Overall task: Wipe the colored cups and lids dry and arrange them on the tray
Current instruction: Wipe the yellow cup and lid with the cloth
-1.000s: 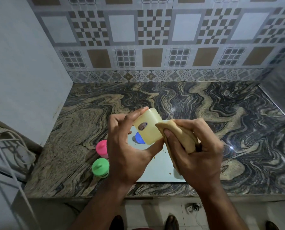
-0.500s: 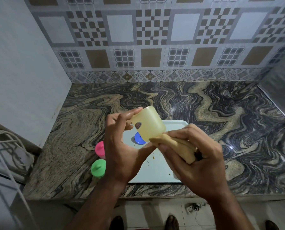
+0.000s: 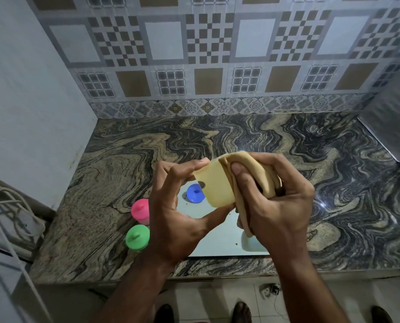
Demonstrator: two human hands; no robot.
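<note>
My left hand point(image 3: 175, 210) grips a pale yellow cup point(image 3: 215, 185) above the tray, thumb under it and fingers over its top. My right hand point(image 3: 276, 201) holds a folded tan cloth point(image 3: 262, 176) pressed against the cup's right side and far end. A blue lid point(image 3: 195, 193) lies on the pale blue tray point(image 3: 220, 241) under my hands. A pink lidded cup point(image 3: 140, 209) and a green lidded cup point(image 3: 137, 236) stand on the counter just left of the tray. Much of the tray is hidden by my hands.
The marble counter point(image 3: 241, 141) ends at a tiled back wall and a plain wall on the left. A grey metal object point(image 3: 395, 127) sits at the far right. A white wire rack point(image 3: 5, 229) stands off the counter's left end. The counter's front edge runs below the tray.
The cloth has travelled from the cup's lower side up over its far end, and the cup has turned in my left hand. Both hands sit slightly higher.
</note>
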